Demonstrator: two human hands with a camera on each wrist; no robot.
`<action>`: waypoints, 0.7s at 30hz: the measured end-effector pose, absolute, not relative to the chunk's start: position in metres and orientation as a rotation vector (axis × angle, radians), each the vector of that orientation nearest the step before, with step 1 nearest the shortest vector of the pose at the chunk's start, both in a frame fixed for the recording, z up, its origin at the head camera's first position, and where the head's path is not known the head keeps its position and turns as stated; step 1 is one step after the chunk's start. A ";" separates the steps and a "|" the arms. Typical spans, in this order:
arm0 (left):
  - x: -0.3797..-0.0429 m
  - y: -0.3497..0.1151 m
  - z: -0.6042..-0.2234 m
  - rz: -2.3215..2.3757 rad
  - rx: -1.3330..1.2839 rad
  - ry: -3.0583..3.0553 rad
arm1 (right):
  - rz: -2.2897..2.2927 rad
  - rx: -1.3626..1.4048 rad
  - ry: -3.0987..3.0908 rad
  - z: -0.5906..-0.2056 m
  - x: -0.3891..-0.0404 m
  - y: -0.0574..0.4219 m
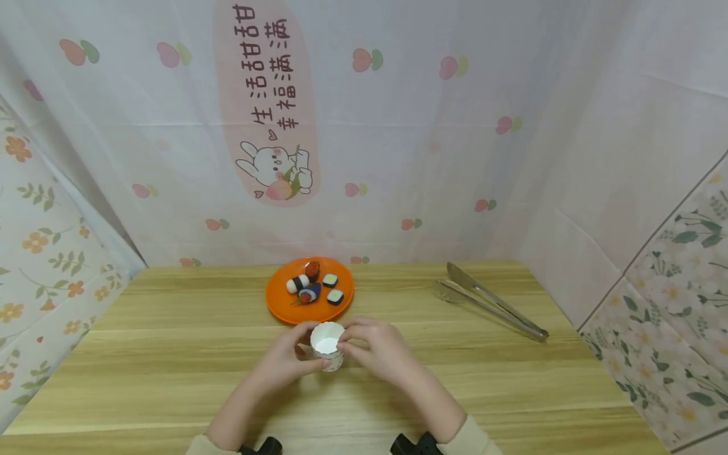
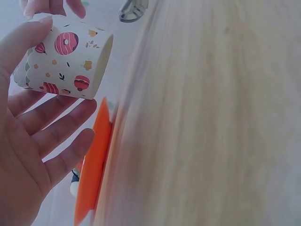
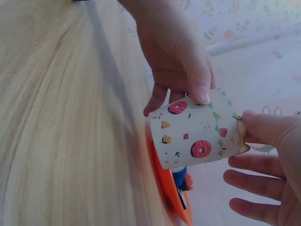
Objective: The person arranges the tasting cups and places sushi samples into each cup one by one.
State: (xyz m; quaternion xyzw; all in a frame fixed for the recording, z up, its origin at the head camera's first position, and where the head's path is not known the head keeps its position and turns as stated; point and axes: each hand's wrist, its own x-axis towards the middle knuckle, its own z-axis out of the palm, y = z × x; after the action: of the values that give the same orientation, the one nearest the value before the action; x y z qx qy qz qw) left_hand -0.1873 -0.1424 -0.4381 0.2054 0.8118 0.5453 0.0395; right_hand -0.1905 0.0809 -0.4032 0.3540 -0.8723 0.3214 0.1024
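A small white paper baking cup (image 1: pixel 327 342), printed with pink doughnuts and little flowers, is held above the table just in front of the orange plate. My left hand (image 1: pixel 282 359) grips its side between thumb and fingers; in the left wrist view the cup (image 2: pixel 66 59) lies across those fingers. With thumb and forefinger, my right hand (image 1: pixel 380 349) pinches the scalloped rim, as the right wrist view shows on the cup (image 3: pixel 197 136). The other right fingers are spread apart. Whether more than one cup is nested there, I cannot tell.
Behind the hands, the orange plate (image 1: pixel 279 306) carries several toy sushi pieces (image 1: pixel 309 293). Metal tongs (image 1: pixel 495 305) lie spread at the right of the wooden table (image 1: pixel 170 341). Patterned cloth curtains (image 1: pixel 398 158) hang along the table's back and sides.
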 end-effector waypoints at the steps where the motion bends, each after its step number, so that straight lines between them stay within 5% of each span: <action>1: -0.187 -0.142 -0.438 1.665 0.627 2.498 | 0.943 1.038 -2.581 -0.403 -0.191 0.081; 21: -0.188 -0.142 -0.441 1.629 0.623 2.518 | 1.024 0.967 -2.503 -0.395 -0.188 0.085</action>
State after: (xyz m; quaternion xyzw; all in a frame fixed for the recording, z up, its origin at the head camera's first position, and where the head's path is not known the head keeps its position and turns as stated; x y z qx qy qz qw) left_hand -0.1875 -0.1419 -0.4406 0.2033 0.8215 0.5312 0.0392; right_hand -0.1876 0.0851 -0.3946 0.3335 -0.8636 0.3533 0.1344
